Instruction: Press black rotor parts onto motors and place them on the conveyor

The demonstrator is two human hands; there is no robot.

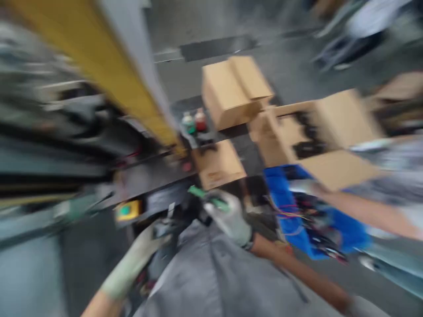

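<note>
The whole view is smeared by motion. My right hand, in a pale glove, is closed around a green-handled tool; its green end points left, and its exact kind is too blurred to tell. My left hand, also gloved, is at the lower left with its fingers curled at a small grey metallic part. Blur hides how firmly they grip it. Dark shapes lie between the two hands, above my grey garment.
Ahead is an open small carton, beside bottles with green and red contents. Farther stand a tall carton and an open carton. A co-worker's arm reaches over a blue bin of wired parts. A yellow post rises left.
</note>
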